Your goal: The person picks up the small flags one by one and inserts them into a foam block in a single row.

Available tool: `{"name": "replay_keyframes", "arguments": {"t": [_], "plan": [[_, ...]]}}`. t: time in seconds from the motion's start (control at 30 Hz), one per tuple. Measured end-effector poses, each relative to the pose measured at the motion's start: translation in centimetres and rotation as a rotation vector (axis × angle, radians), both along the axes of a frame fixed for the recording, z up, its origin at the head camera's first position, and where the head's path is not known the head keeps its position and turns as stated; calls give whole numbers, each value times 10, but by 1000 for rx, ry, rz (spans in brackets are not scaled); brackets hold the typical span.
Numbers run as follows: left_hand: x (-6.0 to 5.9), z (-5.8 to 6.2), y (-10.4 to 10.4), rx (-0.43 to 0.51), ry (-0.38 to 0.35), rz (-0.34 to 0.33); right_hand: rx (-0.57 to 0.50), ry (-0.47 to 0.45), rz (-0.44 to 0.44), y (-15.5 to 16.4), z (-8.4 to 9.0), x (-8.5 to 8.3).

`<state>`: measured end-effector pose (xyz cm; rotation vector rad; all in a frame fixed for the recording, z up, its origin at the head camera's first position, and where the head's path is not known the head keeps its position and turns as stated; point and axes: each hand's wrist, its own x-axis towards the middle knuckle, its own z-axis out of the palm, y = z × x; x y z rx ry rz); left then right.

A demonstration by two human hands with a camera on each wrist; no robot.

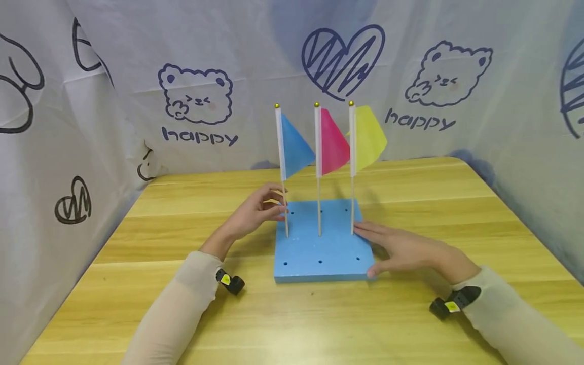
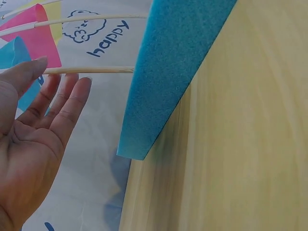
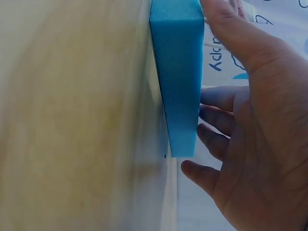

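A blue foam board (image 1: 324,253) with several small holes lies on the table, its near edge toward me. Upright along its middle row stand three flags on thin wooden sticks: a blue flag (image 1: 294,147) at left, a pink flag (image 1: 333,144) in the centre and a yellow flag (image 1: 368,139) at right. My left hand (image 1: 255,210) has its thumb and fingers curled loosely around the blue flag's stick (image 2: 101,70), above the board. With fingers extended, my right hand (image 1: 406,248) rests along the board's right edge, fingertips beside the yellow flag's stick, thumb at the near corner.
The light wooden table (image 1: 191,218) surrounds the board. A pale printed cloth (image 1: 264,66) hangs behind the table and along both sides. Dark wrist straps with small cameras (image 1: 440,307) sit at both sleeve cuffs.
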<state>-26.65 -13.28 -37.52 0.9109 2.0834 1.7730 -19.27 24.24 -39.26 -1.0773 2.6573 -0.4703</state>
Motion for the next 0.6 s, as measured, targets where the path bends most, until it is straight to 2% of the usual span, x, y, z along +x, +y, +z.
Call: {"name": "replay_keyframes", "arguments": {"t": [0.27,0.6], "plan": [[1,-2,1,-17,0,23,2,16,-8,1,3,0],[2,-1,-3,-95,46,100,5,46,-34,5,4,-2]]}}
